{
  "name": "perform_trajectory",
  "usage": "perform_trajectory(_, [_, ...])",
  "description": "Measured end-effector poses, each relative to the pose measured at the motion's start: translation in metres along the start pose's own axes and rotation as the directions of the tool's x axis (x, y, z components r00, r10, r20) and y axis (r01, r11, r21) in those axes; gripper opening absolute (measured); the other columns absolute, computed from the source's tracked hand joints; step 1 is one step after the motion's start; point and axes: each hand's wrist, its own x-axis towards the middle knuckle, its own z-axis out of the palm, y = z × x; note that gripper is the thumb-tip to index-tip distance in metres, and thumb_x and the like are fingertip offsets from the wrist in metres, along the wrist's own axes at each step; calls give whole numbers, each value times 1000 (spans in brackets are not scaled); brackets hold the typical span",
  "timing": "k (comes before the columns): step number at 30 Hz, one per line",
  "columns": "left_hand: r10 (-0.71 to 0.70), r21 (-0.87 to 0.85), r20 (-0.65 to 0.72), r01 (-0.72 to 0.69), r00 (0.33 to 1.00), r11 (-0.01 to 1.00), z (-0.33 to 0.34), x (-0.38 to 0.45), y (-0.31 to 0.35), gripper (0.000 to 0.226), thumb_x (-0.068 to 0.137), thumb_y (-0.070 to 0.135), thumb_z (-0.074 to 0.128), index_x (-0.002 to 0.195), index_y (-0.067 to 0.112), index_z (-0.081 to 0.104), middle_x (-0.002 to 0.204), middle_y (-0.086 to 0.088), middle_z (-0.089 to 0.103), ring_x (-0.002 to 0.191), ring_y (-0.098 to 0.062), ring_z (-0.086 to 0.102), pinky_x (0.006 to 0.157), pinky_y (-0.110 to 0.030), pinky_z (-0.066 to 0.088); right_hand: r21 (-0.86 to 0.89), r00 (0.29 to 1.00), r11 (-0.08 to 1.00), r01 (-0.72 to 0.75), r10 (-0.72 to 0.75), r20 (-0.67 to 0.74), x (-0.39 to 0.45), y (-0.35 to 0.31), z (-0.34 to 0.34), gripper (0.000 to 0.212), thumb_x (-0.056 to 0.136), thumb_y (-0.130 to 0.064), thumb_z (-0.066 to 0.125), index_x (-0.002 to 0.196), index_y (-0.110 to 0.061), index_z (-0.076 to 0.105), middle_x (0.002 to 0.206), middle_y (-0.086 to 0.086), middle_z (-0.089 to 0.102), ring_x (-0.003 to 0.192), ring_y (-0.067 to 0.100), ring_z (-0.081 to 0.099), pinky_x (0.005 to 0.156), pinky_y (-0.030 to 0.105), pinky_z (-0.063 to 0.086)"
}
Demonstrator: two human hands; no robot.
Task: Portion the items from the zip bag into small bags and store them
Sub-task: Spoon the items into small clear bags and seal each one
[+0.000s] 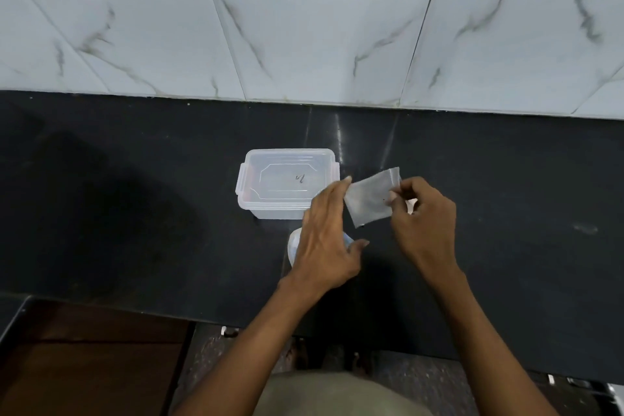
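Note:
A small clear zip bag (368,199) is held in the air between both hands, over the black counter (135,196). My left hand (326,240) pinches its left edge with the fingertips. At the bag's upper right corner, near the zip strip, my right hand (422,216) grips it. The bag looks flat, and I cannot tell what is inside. A clear plastic item (293,243), perhaps another bag, lies on the counter, mostly hidden under my left hand. Just behind and left of the hands sits a translucent lidded plastic box (287,182).
A marble-patterned tiled wall (304,44) rises along the back of the counter. At the lower left, below the counter's front edge, is a brown wooden surface (91,365). The speckled floor (422,382) shows beneath my arms.

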Motion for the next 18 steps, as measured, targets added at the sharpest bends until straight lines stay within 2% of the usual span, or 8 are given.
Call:
perform_trajectory(2, [52,152,-55,-43,997,987,0,11,10,107,70,30,82,158,15,23,161,-1,30,151,-17,26,121,-39,17,72,999,997,3,-6,50,-8,-14,0,11,93,-10,64,88,-19,61,77,-10,71,70,7,65,62,30,50])
perform_trajectory(3, [72,224,-73,-54,995,973,-1,17,14,108,69,30,80,158,16,22,160,-1,31,151,-17,26,121,-43,14,90,995,996,8,-17,100,-12,-18,1,12,95,-11,62,91,-22,61,74,-10,71,68,6,66,62,31,52])
perform_trajectory(6, [92,339,-80,-59,993,939,-6,27,18,94,67,24,72,152,16,33,145,1,48,139,-16,42,120,-50,14,171,967,984,46,-87,239,-21,-19,8,34,95,-11,60,117,-35,67,79,-10,74,73,7,70,71,40,59])
perform_trajectory(9, [47,257,-67,-28,997,966,-11,21,11,76,64,16,65,138,17,46,118,9,58,113,-12,55,116,-43,20,280,937,960,21,-116,328,-23,-19,12,44,96,-13,60,130,-40,66,95,-14,77,87,4,72,80,41,61])
perform_trajectory(12, [39,178,-72,-25,997,984,-19,10,3,56,62,12,63,116,19,54,103,11,58,95,-11,58,103,-29,28,339,884,936,-93,-80,461,-27,-24,12,37,92,-23,62,116,-50,70,101,-17,77,96,6,73,89,47,59])
perform_trajectory(14, [28,174,-70,-16,997,985,-24,3,-2,48,61,9,67,106,20,56,95,12,58,90,-11,58,94,-31,36,375,834,912,-166,-72,546,-29,-26,11,27,89,-27,62,107,-41,76,102,-6,78,99,16,74,92,52,57])
perform_trajectory(16, [13,172,-69,-1,998,985,-28,-3,-5,48,60,9,72,104,20,56,93,12,56,89,-11,57,89,-33,40,455,774,853,-257,-100,625,-33,-30,8,31,91,-18,61,114,-33,76,104,4,78,101,23,74,95,54,56])
perform_trajectory(18, [10,190,-58,1,998,982,-30,-10,-8,56,57,12,74,109,19,56,97,12,56,93,-11,57,90,-32,39,515,720,777,-362,-118,684,-37,-36,7,49,95,3,57,126,-34,68,109,6,78,94,16,76,86,41,60])
